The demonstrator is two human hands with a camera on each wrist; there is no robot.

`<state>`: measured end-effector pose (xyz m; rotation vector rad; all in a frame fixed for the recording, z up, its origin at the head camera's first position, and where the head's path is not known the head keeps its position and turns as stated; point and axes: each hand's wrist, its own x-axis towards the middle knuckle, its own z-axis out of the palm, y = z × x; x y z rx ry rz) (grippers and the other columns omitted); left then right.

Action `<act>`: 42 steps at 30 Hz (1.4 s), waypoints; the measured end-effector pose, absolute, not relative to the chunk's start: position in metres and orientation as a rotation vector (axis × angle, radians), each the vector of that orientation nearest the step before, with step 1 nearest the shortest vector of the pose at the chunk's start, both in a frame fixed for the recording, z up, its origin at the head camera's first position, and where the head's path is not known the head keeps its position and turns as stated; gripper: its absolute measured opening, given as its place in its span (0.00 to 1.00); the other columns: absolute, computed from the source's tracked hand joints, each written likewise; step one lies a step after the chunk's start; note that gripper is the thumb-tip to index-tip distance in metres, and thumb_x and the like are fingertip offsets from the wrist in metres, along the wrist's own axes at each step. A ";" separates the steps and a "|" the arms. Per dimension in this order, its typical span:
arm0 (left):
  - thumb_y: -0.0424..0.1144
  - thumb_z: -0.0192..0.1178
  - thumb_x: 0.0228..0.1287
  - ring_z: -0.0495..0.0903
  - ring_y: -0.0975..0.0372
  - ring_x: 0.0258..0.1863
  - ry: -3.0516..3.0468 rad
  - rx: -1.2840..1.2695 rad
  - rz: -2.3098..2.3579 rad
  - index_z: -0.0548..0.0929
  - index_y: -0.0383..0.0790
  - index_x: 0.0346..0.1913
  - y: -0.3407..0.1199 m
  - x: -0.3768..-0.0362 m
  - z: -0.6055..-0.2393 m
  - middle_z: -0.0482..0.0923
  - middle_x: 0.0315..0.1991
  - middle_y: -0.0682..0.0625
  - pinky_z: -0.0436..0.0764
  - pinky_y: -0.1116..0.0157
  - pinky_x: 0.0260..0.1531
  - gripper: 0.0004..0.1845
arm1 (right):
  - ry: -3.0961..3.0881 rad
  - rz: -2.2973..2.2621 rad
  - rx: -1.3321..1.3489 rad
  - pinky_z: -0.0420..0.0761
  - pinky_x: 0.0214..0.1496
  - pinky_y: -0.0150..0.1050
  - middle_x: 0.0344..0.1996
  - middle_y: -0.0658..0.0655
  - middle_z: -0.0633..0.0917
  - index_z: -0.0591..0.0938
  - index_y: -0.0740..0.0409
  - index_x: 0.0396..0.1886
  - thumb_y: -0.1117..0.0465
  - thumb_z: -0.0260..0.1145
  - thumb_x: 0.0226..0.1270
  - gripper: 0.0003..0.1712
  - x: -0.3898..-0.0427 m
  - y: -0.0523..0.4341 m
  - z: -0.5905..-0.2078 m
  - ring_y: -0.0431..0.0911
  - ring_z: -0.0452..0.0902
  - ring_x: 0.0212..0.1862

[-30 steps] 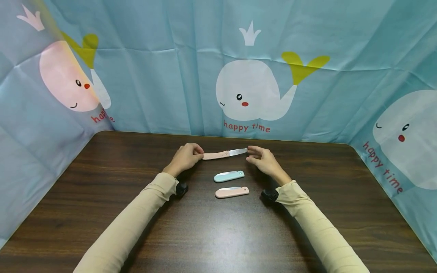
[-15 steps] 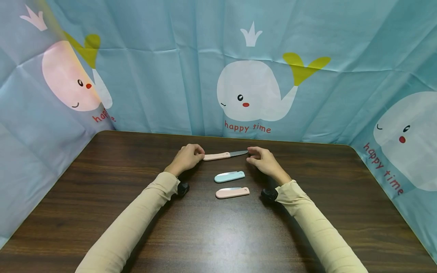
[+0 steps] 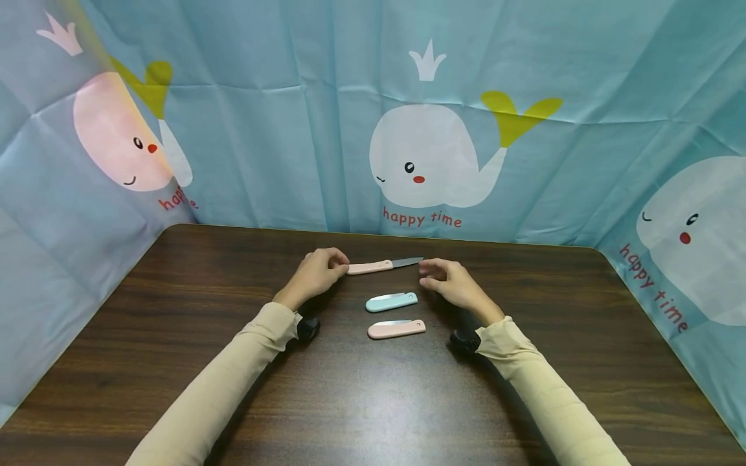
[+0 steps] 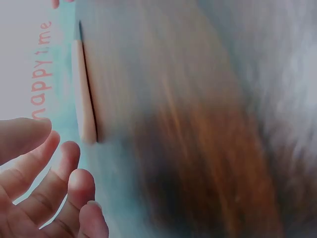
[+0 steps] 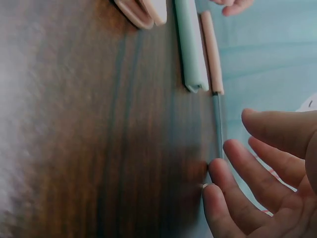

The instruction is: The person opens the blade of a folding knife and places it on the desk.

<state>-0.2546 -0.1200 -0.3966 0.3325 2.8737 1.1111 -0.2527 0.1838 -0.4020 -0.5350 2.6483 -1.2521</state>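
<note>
Far on the table [image 3: 373,401], an unfolded pink knife [image 3: 370,267] is flanked by the left hand [image 3: 315,274] and right hand [image 3: 456,282], fingers loosely parted. A folded blue knife [image 3: 392,302] and folded pink knife [image 3: 396,329] are set nearer. "happy time" is printed in red on the curtain [image 3: 268,155].

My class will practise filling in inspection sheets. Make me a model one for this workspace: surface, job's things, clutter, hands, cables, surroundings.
Surface: brown wood-grain table, glare towards the front.
Job's things: open pink knife farthest back, then folded blue knife, then folded pink knife nearest the wearer.
Clutter: nothing seen.
Hands: left hand, fingers relaxed, by the open knife's handle end; right hand, fingers relaxed, by its blade tip, contact unclear.
Cables: nothing seen.
Surroundings: blue curtain with whale prints and "happy time" lettering.
</note>
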 end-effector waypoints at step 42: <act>0.40 0.70 0.61 0.68 0.67 0.19 2.649 0.467 1.049 0.87 0.39 0.44 -0.084 -0.217 -0.403 0.74 0.21 0.55 0.67 0.70 0.24 0.11 | 2.632 -1.090 -0.736 0.83 0.45 0.39 0.47 0.63 0.86 0.83 0.67 0.53 0.71 0.70 0.61 0.19 -0.228 0.167 -0.402 0.49 0.83 0.43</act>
